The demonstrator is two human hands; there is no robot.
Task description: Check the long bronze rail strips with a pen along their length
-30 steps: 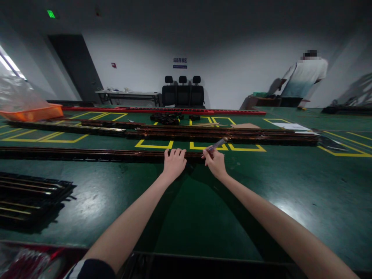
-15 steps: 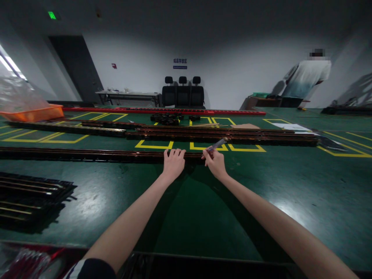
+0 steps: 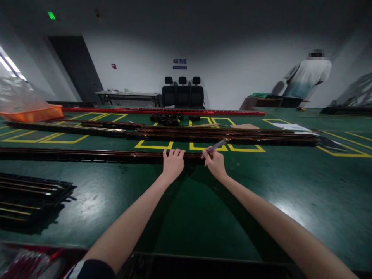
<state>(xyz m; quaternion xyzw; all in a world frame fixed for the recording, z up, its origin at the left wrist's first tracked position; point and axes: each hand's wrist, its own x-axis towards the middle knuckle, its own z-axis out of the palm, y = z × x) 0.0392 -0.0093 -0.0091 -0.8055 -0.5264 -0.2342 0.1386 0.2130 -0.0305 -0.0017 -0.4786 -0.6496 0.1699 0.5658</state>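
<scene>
A long dark rail [image 3: 87, 154] with copper-coloured strips lies across the green table, running out of view at the left. Near its right end my left hand [image 3: 173, 164] grips it, fingers bent over the far side. My right hand [image 3: 215, 162] pinches a pen-like tool [image 3: 219, 145] with a clear barrel and a brownish upper end. The tool slants down to the left, and its tip meets or nearly meets the end of the rail; the fingers partly hide that spot.
Behind the hands lies a bundle of similar rails [image 3: 226, 135]. Shorter dark rails [image 3: 31, 195] sit at the near left, with an orange basket [image 3: 35, 114] beyond. Dark parts [image 3: 165, 118] and a red rail [image 3: 162, 111] are farther back. A person [image 3: 309, 77] stands at far right.
Both hands stay at the end of the rail with almost no movement. The view has shifted very slightly.
</scene>
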